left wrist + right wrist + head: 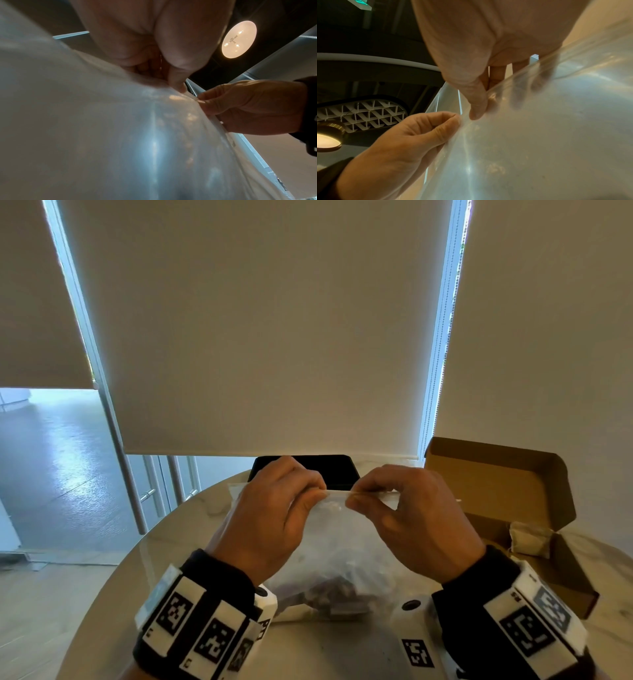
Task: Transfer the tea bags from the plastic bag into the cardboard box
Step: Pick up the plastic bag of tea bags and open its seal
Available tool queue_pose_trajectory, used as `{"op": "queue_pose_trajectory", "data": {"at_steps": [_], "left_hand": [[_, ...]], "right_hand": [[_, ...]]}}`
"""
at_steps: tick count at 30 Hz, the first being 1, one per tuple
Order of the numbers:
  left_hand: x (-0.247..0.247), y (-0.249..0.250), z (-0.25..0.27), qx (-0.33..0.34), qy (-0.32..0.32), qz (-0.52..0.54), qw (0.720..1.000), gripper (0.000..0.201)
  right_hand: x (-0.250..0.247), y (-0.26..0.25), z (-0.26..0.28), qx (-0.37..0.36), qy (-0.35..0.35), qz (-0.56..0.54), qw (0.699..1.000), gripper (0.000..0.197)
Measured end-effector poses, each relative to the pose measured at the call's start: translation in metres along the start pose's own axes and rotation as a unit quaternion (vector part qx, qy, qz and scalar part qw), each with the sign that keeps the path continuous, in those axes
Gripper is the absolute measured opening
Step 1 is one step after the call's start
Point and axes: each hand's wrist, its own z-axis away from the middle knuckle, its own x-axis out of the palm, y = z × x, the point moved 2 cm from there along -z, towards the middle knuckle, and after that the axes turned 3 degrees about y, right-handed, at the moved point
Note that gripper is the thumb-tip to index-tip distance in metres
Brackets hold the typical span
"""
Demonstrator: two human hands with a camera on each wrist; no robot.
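A clear plastic bag [337, 546] stands upright on the round table, with dark tea bags [332, 590] heaped in its bottom. My left hand [274, 508] pinches the bag's top strip from the left, and my right hand [404, 508] pinches it just beside, from the right. In the left wrist view the plastic bag [137, 135] fills the frame under my left hand [178, 83]. The right wrist view shows my right hand [477, 111] pinching the plastic bag [539, 135] at its rim. An open cardboard box [534, 529] sits at the right, lid raised, with a pale tea bag [529, 537] inside.
A dark flat object [305, 470] lies on the round marble table [212, 542] behind the bag. Roller blinds [267, 337] hang close behind the table. The table edge curves away at the left, with floor below.
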Motion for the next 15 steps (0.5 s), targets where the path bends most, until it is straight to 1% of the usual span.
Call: {"op": "queue_pose_trajectory", "data": {"at_steps": [4, 7, 10, 15], "left_hand": [[-0.004, -0.003, 0.003, -0.012, 0.023, 0.000, 1.000, 0.022], [-0.001, -0.003, 0.004, -0.013, 0.029, -0.012, 0.999, 0.020], [0.003, 0.000, 0.003, -0.009, 0.022, -0.009, 1.000, 0.017], [0.002, -0.002, 0.004, -0.005, 0.018, 0.003, 1.000, 0.016]], "right_hand": [[-0.002, 0.001, 0.000, 0.010, -0.002, -0.005, 1.000, 0.006], [-0.001, -0.004, -0.001, 0.002, -0.011, 0.013, 1.000, 0.005], [0.006, -0.016, -0.003, -0.023, -0.017, 0.017, 0.999, 0.009], [0.014, -0.020, -0.004, -0.025, -0.018, 0.016, 0.999, 0.009]]}}
